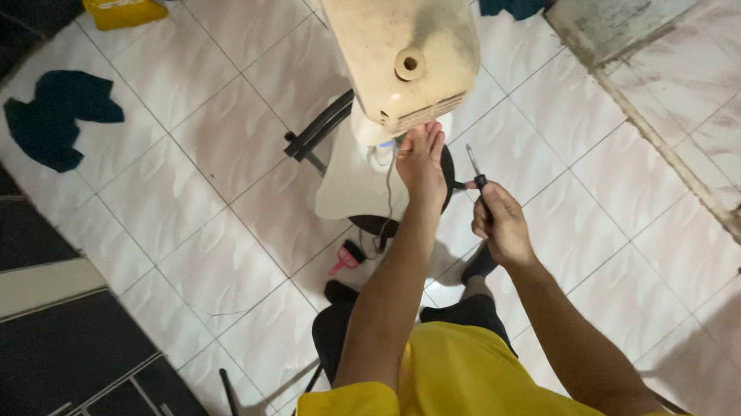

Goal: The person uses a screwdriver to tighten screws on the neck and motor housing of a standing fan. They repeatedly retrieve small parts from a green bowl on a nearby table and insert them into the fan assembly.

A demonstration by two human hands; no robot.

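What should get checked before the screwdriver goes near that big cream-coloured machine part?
1. Screwdriver held firmly: ok, the right hand is closed around its dark handle, tip pointing up.
2. Cream housing steadied: ok, the left hand touches its lower edge.
3. Tip lined up with a screw: not ok, the tip sits apart from the housing, to the right.
4. Screws visible: cannot tell, only a round hole shows.
5. Cord out of the way: cannot tell, a thin cord hangs beside the left hand.
6. Floor footing: not ok, cloths lie on the tiles.
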